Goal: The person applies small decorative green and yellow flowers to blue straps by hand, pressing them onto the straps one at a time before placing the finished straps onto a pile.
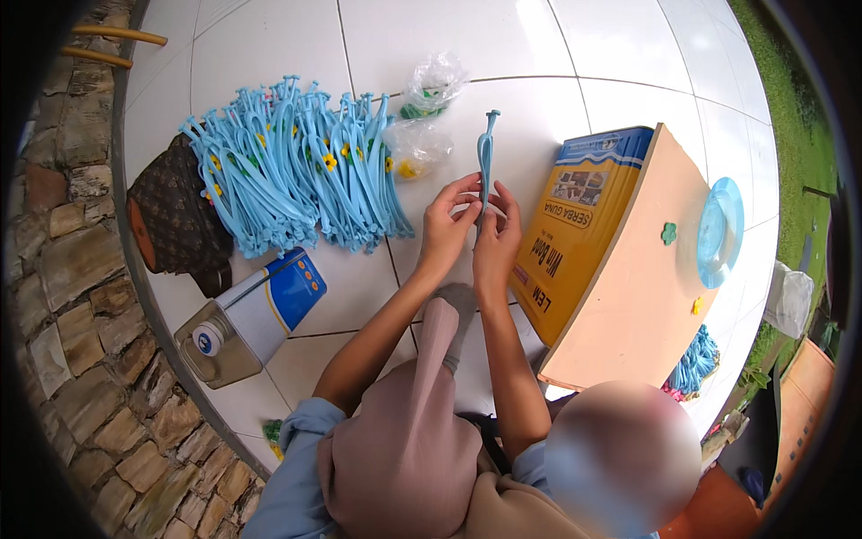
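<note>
A light-blue flip-flop strap (486, 154) stands upright between my hands, its plug end at the top. My left hand (442, 225) pinches its lower part from the left, with the fingertips closed on it. From the other side, my right hand (498, 241) grips the same lower part with thumb and fingers. Left of my hands, a big pile of similar blue straps (296, 175) lies on the tiled floor, some bearing yellow flowers (329, 162). To the right, a tan board (628, 278) carries a green flower piece (669, 234), a small yellow flower (697, 306) and a clear blue dish (718, 235).
The board rests against a yellow and blue tin (575, 216). Beyond the pile's right side are clear plastic bags (437, 79) with small pieces. A brown patterned bag (175, 211) and a white-blue can (260, 305) stand at left. More blue straps (696, 359) lie behind the board.
</note>
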Motion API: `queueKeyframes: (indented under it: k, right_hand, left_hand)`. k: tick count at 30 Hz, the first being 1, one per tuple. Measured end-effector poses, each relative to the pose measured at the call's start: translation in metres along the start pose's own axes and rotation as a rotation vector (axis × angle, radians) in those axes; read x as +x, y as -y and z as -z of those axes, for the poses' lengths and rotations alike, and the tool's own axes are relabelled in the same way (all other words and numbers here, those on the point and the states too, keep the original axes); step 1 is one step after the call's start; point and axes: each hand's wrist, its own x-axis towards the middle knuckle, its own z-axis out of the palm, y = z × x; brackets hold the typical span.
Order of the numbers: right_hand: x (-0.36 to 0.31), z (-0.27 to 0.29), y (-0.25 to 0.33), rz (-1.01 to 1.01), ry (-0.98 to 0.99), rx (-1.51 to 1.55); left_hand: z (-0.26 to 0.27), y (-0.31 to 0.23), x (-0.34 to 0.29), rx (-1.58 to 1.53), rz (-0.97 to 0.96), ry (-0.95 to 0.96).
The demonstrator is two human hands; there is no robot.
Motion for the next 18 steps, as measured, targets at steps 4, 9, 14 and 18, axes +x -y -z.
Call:
queueKeyframes:
  k: [4,9,14,18]
  right_hand:
    - [-0.041,0.007,0.07,0.249,0.007,0.127]
    - [-0.087,0.048,0.176,0.649,0.118,0.048]
    - [-0.115,0.126,0.26,0.773,0.275,0.002]
    - [-0.143,0.179,0.314,0.87,0.301,-0.301]
  left_hand:
    - [-0.021,-0.087,-0.03,-0.155,-0.134,-0.04]
    - [-0.049,-0.193,-0.073,-0.122,-0.388,0.138]
    - [-0.078,-0.265,-0.127,-0.115,-0.555,0.323]
    - [-0.099,-0.282,-0.163,-0.006,-0.523,0.373]
